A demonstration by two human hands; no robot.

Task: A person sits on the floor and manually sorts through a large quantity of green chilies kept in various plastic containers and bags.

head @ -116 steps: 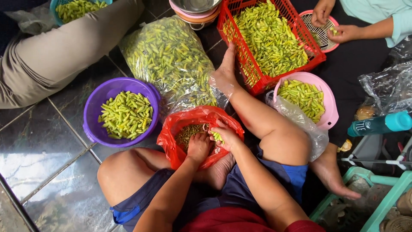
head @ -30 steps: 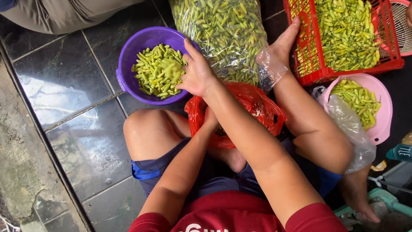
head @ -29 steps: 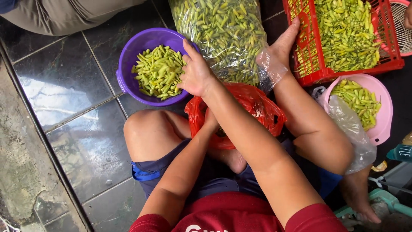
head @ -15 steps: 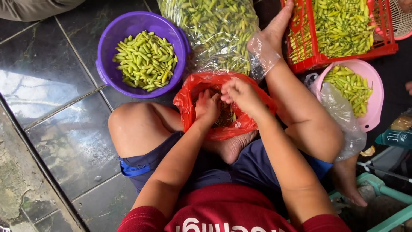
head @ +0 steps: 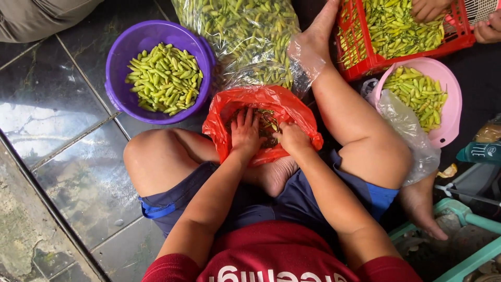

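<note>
I sit on a dark tiled floor with a red plastic bag (head: 292, 107) open between my legs. Green stems and scraps lie inside it. My left hand (head: 244, 131) rests in the bag's mouth, fingers spread over the scraps. My right hand (head: 292, 137) is beside it with its fingers curled over the bag's contents; whether it holds anything is hidden. A purple bowl (head: 125, 68) of green chilies (head: 164, 78) stands to the left of the bag.
A large clear bag of chilies (head: 240, 36) lies beyond the red bag. A red crate (head: 365, 65) of chilies and a pink basket (head: 451, 109) of chilies stand at the right. Another person's hands (head: 430, 8) reach into the crate. A teal crate (head: 469, 250) is at the lower right.
One second ago my right hand reached out over the purple bowl. It has come back into the red bag, next to my left hand.
</note>
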